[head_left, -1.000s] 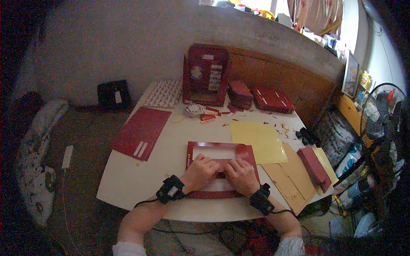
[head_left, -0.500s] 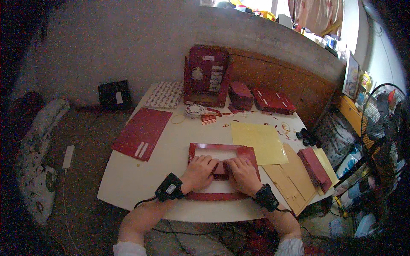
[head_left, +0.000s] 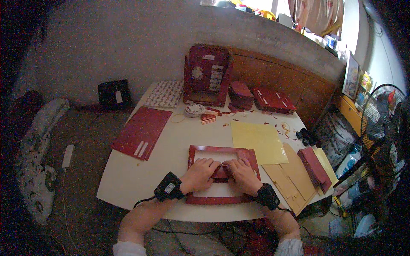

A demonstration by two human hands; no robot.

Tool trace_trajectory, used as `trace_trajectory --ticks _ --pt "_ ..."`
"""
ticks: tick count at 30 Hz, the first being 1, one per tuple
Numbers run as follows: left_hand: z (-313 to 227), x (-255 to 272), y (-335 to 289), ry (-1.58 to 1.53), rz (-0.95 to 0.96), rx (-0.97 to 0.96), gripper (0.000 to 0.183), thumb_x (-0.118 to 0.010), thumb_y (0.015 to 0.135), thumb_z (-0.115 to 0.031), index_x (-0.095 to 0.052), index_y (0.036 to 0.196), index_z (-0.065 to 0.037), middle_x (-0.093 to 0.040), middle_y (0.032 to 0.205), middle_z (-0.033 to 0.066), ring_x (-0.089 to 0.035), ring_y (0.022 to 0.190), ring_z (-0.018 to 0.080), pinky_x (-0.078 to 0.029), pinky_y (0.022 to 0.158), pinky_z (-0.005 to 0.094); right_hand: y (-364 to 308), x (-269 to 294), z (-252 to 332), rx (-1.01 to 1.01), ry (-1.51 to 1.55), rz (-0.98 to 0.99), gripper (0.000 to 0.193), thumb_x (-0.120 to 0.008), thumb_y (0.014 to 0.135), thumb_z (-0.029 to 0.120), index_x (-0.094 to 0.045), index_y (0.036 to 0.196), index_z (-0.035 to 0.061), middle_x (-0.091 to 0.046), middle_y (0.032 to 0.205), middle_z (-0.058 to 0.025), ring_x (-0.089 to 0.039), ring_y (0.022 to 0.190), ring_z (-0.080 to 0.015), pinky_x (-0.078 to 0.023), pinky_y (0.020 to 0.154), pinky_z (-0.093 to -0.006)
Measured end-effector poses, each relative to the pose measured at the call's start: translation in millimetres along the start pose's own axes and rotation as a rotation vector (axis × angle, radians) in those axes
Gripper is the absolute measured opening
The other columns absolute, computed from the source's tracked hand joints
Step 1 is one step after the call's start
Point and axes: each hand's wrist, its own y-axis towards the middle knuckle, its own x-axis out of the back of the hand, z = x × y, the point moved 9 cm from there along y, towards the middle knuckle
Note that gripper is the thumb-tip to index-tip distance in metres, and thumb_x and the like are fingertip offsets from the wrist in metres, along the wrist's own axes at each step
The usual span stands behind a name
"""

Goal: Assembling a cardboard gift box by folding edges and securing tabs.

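A dark red cardboard frame (head_left: 220,200) with open windows lies flat on the white table (head_left: 141,183) in front of me. Across its middle runs a dark red cardboard strip (head_left: 221,173). My left hand (head_left: 199,174) curls over the left part of this strip, thumb toward the centre. From the other side my right hand (head_left: 241,174) bends its fingers over the strip, and the fingertips of both hands almost meet. Both hands are closed on the strip; parts of it are hidden under them. A black band sits on each wrist.
Left lies a dark red sheet (head_left: 143,133) with white slots. Yellow sheets (head_left: 259,143), brown board (head_left: 292,183) and a red stack (head_left: 314,168) lie right. A red box (head_left: 207,77), red piles (head_left: 273,100), a white roll (head_left: 194,110) and scraps occupy the back. A fan (head_left: 382,113) stands right.
My fingertips have come closer together over the strip, and the strip's visible part has shifted under them. The frame has slid very slightly toward me.
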Motion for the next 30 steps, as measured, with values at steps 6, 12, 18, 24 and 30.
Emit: trace_trajectory --ticks 6,12,18,24,30 --pt "4 -5 -1 0.01 0.038 0.043 0.049 -0.064 0.064 -0.005 -0.045 0.109 -0.004 -0.053 0.096 0.0158 -0.052 0.091 0.0351 -0.043 0.081 0.0431 1 -2 0 -0.02 0.067 0.033 0.056 -0.06 0.064 0.004 -0.044 0.118 0.0058 -0.051 0.1 -0.013 -0.049 0.1 -0.0313 -0.033 0.093 -0.0448" --pt "2 -5 0 0.023 0.048 0.046 0.051 -0.064 0.064 -0.005 -0.044 0.11 -0.004 -0.053 0.096 0.0159 -0.053 0.092 0.0352 -0.044 0.081 0.0436 1 -4 -1 -0.015 0.015 0.027 0.06 -0.061 0.064 0.004 -0.041 0.121 0.0065 -0.05 0.1 -0.0133 -0.048 0.1 -0.0319 -0.034 0.092 -0.0441" --pt "0 -5 0 0.02 -0.002 -0.02 0.05 -0.062 0.065 -0.006 -0.045 0.112 -0.002 -0.05 0.094 0.0157 -0.053 0.089 0.0341 -0.045 0.078 0.0423 4 -1 2 -0.036 0.018 0.061 0.043 -0.044 0.08 0.01 -0.043 0.123 0.0061 -0.052 0.105 -0.0149 -0.05 0.103 -0.032 -0.033 0.096 -0.0477" --pt "-4 -10 2 0.098 0.0 -0.041 0.046 -0.057 0.068 -0.006 -0.047 0.113 0.001 -0.049 0.091 0.0159 -0.052 0.085 0.0329 -0.045 0.077 0.0411 2 6 2 0.018 0.024 -0.036 0.059 -0.061 0.064 0.006 -0.041 0.119 0.0064 -0.049 0.099 -0.0139 -0.048 0.1 -0.0328 -0.034 0.092 -0.0451" --pt "-2 -21 -1 0.243 0.039 -0.086 0.048 -0.051 0.074 -0.009 -0.046 0.12 0.003 -0.05 0.092 0.0151 -0.053 0.085 0.0301 -0.045 0.076 0.039 5 17 7 0.014 0.146 0.04 0.046 -0.058 0.071 0.009 -0.045 0.116 0.0075 -0.052 0.095 -0.014 -0.05 0.098 -0.031 -0.031 0.094 -0.0451"
